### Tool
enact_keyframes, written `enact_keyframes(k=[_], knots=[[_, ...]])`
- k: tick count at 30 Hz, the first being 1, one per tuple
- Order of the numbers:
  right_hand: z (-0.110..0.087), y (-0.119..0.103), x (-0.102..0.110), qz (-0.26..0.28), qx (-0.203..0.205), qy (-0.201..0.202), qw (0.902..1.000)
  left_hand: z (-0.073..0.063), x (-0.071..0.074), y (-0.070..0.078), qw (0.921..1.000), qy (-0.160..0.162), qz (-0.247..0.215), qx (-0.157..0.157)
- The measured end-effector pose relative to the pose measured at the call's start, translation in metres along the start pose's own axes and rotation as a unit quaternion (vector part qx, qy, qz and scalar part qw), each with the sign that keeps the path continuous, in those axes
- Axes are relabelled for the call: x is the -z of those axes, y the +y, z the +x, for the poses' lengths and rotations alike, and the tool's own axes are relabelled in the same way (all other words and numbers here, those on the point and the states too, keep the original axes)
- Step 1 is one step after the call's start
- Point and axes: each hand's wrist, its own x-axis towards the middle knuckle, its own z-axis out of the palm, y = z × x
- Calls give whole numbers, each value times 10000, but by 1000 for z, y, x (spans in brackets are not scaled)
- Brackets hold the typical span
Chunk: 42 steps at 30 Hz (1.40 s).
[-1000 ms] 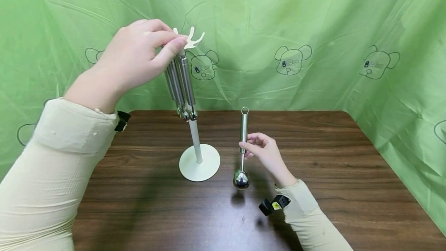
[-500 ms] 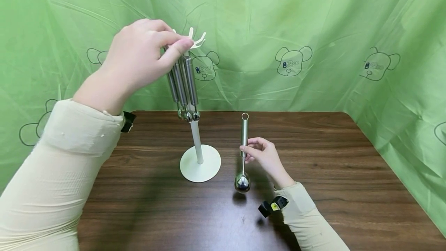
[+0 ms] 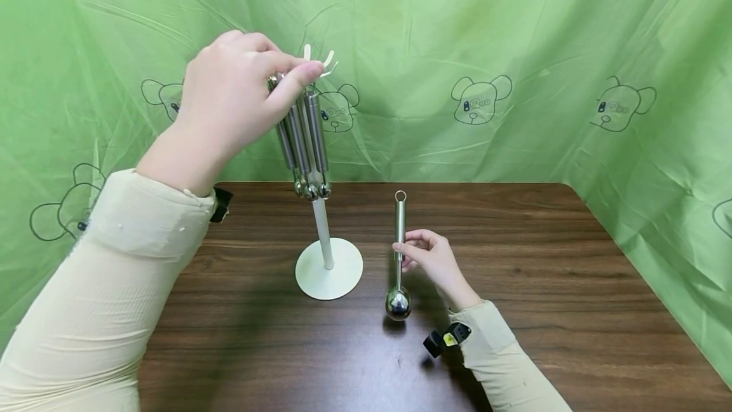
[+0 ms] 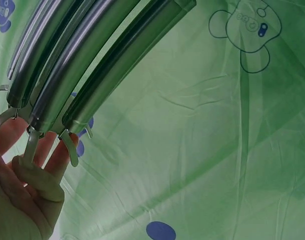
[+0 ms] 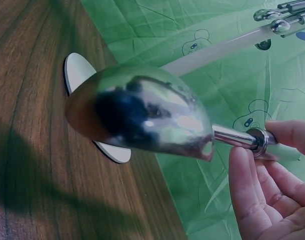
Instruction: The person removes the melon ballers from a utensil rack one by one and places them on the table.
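Observation:
A white stand (image 3: 337, 278) with a round base and slim post bears several steel utensils (image 3: 317, 135) with tubular handles and small round ends. My left hand (image 3: 225, 94) grips the hooks at its top, the thumb against one hook (image 4: 30, 147) in the left wrist view. Right of the base, my right hand (image 3: 434, 259) pinches a steel scoop (image 3: 398, 304) between thumb and fingers, low on its handle. The scoop hangs upright over the table, deep round bowl down, ring up. Close up in the right wrist view, the bowl (image 5: 147, 115) covers part of the base.
The dark wood-grain table (image 3: 543, 272) ends at a green curtain (image 3: 400, 11) printed with bear outlines, which also runs along the right side. A black wrist camera (image 3: 443, 339) sits at the right cuff, low above the tabletop.
My left hand has shifted a little right across the stand's top, covering more of the hooks. My right hand has lowered the scoop slightly towards me.

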Motion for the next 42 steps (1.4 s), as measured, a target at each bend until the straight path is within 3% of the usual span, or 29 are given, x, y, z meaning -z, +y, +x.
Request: enact_keyframes(k=[13, 25, 34, 42], knots=[[1, 5, 0, -45, -83, -14, 10000, 1, -1, 5, 9994, -47, 107, 311], [4, 11, 0, -82, -185, -89, 9998, 1, -1, 2, 9989, -111, -216, 403], [6, 18, 0, -196, -318, -25, 9993, -6, -7, -4, 9954, 347, -812, 381], [10, 27, -2, -292, -542, -11, 9981, -7, -16, -13, 9858, 802, -1467, -170]])
